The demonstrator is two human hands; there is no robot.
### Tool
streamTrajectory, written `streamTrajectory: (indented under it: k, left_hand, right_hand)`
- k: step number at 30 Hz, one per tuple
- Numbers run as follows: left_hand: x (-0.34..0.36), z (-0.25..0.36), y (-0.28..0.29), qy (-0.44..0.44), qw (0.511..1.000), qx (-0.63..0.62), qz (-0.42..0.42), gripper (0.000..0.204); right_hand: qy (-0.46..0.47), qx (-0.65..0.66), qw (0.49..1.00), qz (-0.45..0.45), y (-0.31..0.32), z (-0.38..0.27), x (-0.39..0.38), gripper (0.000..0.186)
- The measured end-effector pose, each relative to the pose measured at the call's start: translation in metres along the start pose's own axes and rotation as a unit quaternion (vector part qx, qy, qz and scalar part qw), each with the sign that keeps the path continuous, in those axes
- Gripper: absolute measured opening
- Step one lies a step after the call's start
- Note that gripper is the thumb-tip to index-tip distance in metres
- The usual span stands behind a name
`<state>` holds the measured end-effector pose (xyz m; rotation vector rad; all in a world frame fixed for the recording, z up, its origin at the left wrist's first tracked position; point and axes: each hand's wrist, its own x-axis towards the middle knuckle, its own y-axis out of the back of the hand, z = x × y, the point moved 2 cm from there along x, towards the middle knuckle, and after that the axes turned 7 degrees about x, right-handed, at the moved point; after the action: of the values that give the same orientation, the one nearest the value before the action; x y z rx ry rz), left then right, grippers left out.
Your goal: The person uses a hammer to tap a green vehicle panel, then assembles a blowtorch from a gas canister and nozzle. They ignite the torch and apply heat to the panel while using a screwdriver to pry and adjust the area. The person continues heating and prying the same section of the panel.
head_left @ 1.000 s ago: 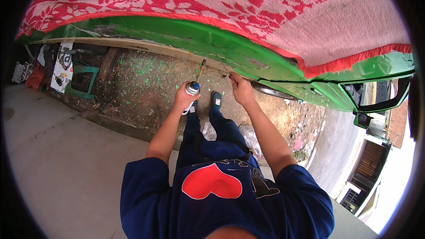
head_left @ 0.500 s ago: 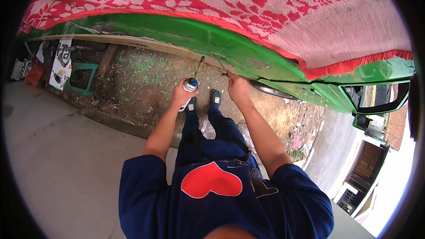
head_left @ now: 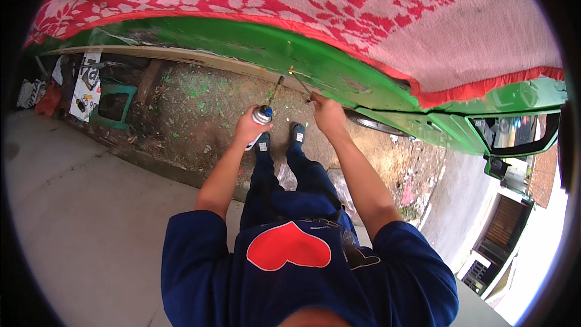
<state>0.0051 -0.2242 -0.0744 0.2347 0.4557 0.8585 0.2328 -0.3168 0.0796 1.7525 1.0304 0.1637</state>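
Observation:
My left hand (head_left: 248,128) is wrapped round the canister of a gas torch (head_left: 262,114). A blue part shows at its top, and a slim brass-coloured tube with a dark tip points away from me. My right hand (head_left: 328,114) grips a thin rod (head_left: 301,85), whose kind I cannot make out. A small bright orange spot, like a flame, shows at the rod's far end, close to the green vehicle's side panel (head_left: 254,45). The torch's tip is just left of that end, apart from it. Worn, flaking patches mark the green paint.
A red-and-pink patterned blanket (head_left: 399,18) covers the vehicle's upper part. A wheel (head_left: 375,122) and a side mirror (head_left: 495,167) are on the right. Green flakes litter the dirt ground (head_left: 196,103). A green plastic chair (head_left: 126,106) and a white sign (head_left: 85,94) are left.
An orange spot has appeared at the rod's far end, with a pale spot on the green panel beyond it. Both hands keep nearly the same places and grips.

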Motion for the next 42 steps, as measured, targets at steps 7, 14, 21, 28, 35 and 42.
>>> streamTrajectory:
  k: [7, 14, 21, 28, 35, 42]
  left_hand:
    - [-0.002, 0.017, 0.011, 0.012, 1.000, 0.018, -0.012, 0.071]
    - [-0.002, 0.004, 0.012, 0.012, 1.000, 0.022, -0.007, 0.072]
    - [-0.002, -0.003, 0.005, 0.001, 1.000, 0.007, -0.001, 0.072]
    - [0.005, -0.002, 0.010, 0.014, 1.000, 0.014, -0.009, 0.072]
    - [-0.002, 0.002, 0.015, 0.024, 0.999, 0.037, -0.006, 0.074]
    - [-0.001, -0.004, 0.030, 0.024, 0.999, 0.048, -0.010, 0.075]
  right_hand:
    - [0.014, 0.059, 0.998, 0.027, -0.003, 0.002, -0.003, 0.028]
    - [0.004, 0.065, 0.998, 0.021, -0.012, 0.003, 0.003, 0.028]
    - [0.047, 0.110, 0.992, 0.043, -0.023, 0.030, 0.005, 0.029]
    - [0.014, 0.144, 0.989, 0.037, -0.009, 0.018, -0.005, 0.029]
    - [0.048, 0.187, 0.979, 0.063, -0.028, 0.018, 0.000, 0.029]
    - [0.001, 0.201, 0.979, 0.037, -0.041, 0.008, -0.001, 0.030]
